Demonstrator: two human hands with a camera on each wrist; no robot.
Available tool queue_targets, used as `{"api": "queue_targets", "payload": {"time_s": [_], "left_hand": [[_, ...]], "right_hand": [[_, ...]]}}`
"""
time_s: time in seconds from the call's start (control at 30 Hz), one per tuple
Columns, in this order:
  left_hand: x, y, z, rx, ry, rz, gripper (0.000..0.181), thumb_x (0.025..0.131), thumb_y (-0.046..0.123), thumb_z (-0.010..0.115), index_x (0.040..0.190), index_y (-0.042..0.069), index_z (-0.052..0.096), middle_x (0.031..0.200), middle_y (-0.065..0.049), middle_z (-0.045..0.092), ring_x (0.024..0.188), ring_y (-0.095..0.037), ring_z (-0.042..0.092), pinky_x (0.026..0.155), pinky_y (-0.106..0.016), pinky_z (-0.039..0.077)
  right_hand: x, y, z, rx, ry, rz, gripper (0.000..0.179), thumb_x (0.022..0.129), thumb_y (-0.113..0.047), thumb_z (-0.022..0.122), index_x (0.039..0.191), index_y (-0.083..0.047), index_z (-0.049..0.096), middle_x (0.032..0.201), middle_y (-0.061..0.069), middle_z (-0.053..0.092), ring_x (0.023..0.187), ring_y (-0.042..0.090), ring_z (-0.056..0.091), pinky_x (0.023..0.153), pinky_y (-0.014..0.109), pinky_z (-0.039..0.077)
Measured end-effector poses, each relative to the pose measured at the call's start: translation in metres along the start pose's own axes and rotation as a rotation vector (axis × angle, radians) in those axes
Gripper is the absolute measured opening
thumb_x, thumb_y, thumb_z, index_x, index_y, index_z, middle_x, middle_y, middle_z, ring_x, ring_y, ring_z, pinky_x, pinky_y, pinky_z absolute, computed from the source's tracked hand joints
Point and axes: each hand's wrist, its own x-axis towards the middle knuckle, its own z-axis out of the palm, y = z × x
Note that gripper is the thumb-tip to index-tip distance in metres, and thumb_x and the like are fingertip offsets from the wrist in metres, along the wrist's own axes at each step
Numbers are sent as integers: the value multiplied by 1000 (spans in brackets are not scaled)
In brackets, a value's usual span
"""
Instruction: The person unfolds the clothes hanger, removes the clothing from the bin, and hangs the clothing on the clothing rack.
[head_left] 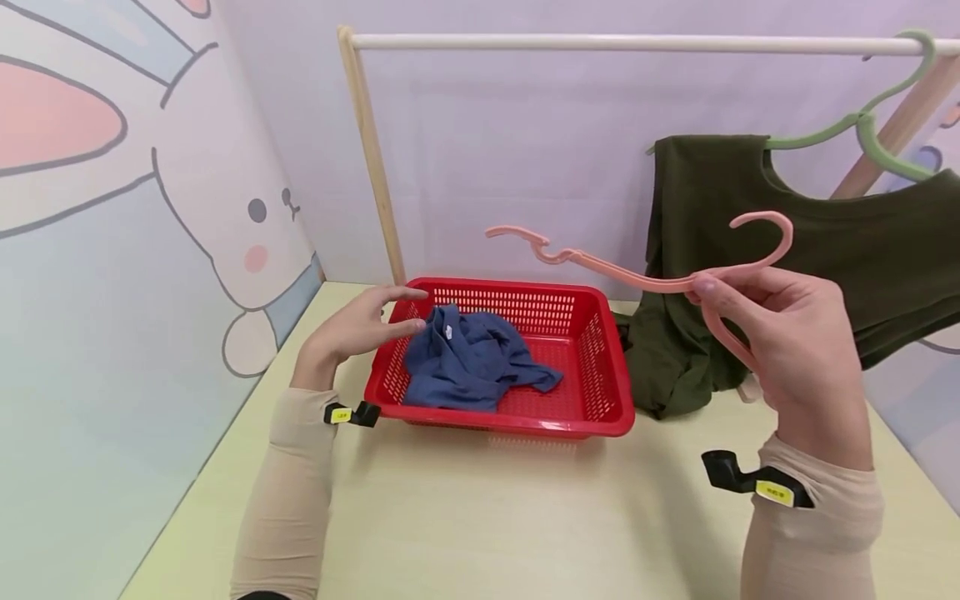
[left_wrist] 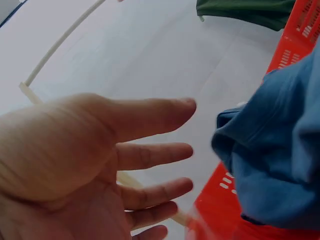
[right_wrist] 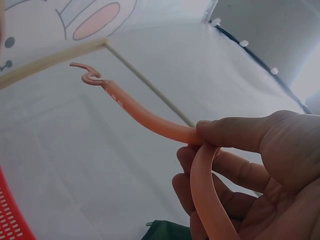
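Observation:
My right hand (head_left: 798, 342) pinches a pink clothes hanger (head_left: 622, 273) near the base of its hook, thumb on top. One arm of the hanger reaches left over the red basket (head_left: 558, 427); the right wrist view shows the other arm (right_wrist: 204, 192) running down past my fingers. My left hand (head_left: 360, 327) hovers at the basket's left rim, thumb and fingers spread and nothing between them. Beside it, a crumpled blue garment (head_left: 468, 358) with a small white tag lies in the basket's left part. In the left wrist view a gap separates my fingertips from the blue cloth (left_wrist: 280, 145).
Behind the basket stands a rack with a white rail (head_left: 600, 43) and a wooden post (head_left: 372, 158). A dark green garment (head_left: 705, 225) hangs at right on a green hanger (head_left: 877, 125), its lower part bunched on the table (head_left: 480, 517). A rabbit-printed wall (head_left: 150, 275) borders the left.

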Motion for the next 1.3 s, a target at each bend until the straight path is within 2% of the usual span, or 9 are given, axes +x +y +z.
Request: {"api": "queue_targets", "payload": {"time_s": [0.2, 0.47, 0.73, 0.87, 1.0, 1.13, 1.3], "left_hand": [[3, -7, 0, -10, -33, -25, 63, 106, 29, 77, 161, 7, 58, 165, -18, 54, 155, -42, 44, 118, -67, 49], [13, -10, 9, 18, 74, -9, 46, 107, 22, 76, 150, 7, 70, 138, -15, 73, 137, -36, 59, 117, -61, 50], [18, 4, 21, 67, 102, 15, 37, 105, 17, 78, 140, 9, 76, 127, -15, 76, 123, -35, 65, 108, -54, 58], [17, 6, 22, 83, 137, 6, 25, 103, 11, 79, 128, 9, 82, 119, -13, 77, 115, -33, 66, 104, -51, 59], [16, 8, 21, 77, 161, 21, 12, 102, 13, 81, 114, 11, 84, 112, -11, 79, 108, -31, 65, 96, -47, 56], [13, 14, 19, 33, 186, 55, 9, 102, 17, 82, 110, 13, 84, 116, -11, 77, 109, -34, 63, 89, -45, 54], [6, 24, 14, -43, 213, 132, 10, 101, 19, 83, 109, 15, 84, 130, -10, 73, 125, -35, 62, 104, -57, 57]], "right_hand": [[2, 1, 1, -6, -11, 13, 35, 96, -11, 89, 124, 9, 79, 94, 8, 81, 77, 16, 64, 60, 20, 49], [2, 4, 3, -35, -19, 34, 36, 96, -13, 90, 123, 7, 80, 92, 7, 81, 73, 15, 63, 60, 21, 48], [2, 5, 4, -39, -27, 28, 35, 96, -12, 90, 123, 8, 80, 92, 7, 81, 73, 15, 62, 60, 23, 47], [2, 5, 5, -39, -32, 19, 35, 96, -12, 90, 122, 8, 80, 88, 8, 79, 70, 15, 60, 59, 23, 46], [3, 5, 6, -35, -39, 21, 35, 96, -12, 90, 122, 9, 79, 86, 8, 77, 67, 16, 58, 58, 23, 46], [3, 5, 6, -31, -45, 26, 35, 96, -12, 90, 123, 9, 79, 87, 9, 77, 68, 16, 59, 59, 23, 48], [2, 4, 7, -44, -40, 16, 35, 96, -12, 90, 122, 9, 79, 86, 9, 76, 68, 17, 57, 58, 24, 46]]}}
